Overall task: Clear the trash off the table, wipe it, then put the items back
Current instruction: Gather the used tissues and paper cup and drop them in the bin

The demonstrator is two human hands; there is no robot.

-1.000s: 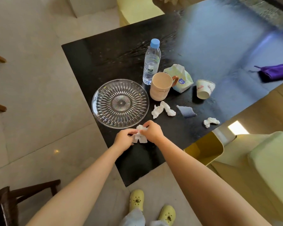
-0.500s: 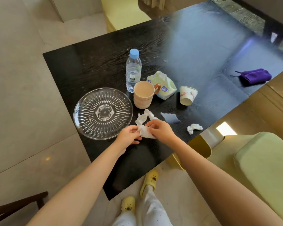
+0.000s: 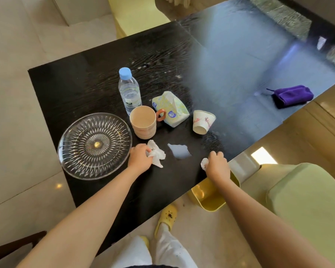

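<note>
Black table (image 3: 85, 84), seen from the head camera, with all positions given relative to the mug (image 3: 143, 122). A crumpled white tissue (image 3: 157, 154) is gripped by the left hand (image 3: 140, 158) just in front of the mug, the fingers being curled round it. A smaller tissue wad (image 3: 204, 163) is enclosed in the curled fingers of the right hand (image 3: 218, 167), in front and well to the right of the mug, near the table edge. A torn paper scrap (image 3: 179, 151) is seen between the two hands. A glass plate (image 3: 94, 146) is placed just left of the mug, a water bottle (image 3: 129, 91) directly behind it, a tissue pack (image 3: 170, 109) touching its handle side, a tipped paper cup (image 3: 202, 121) further right, and a purple cloth (image 3: 291, 95) far to the right. A yellow bin (image 3: 211, 198) is seen on the floor below the right hand.
</note>
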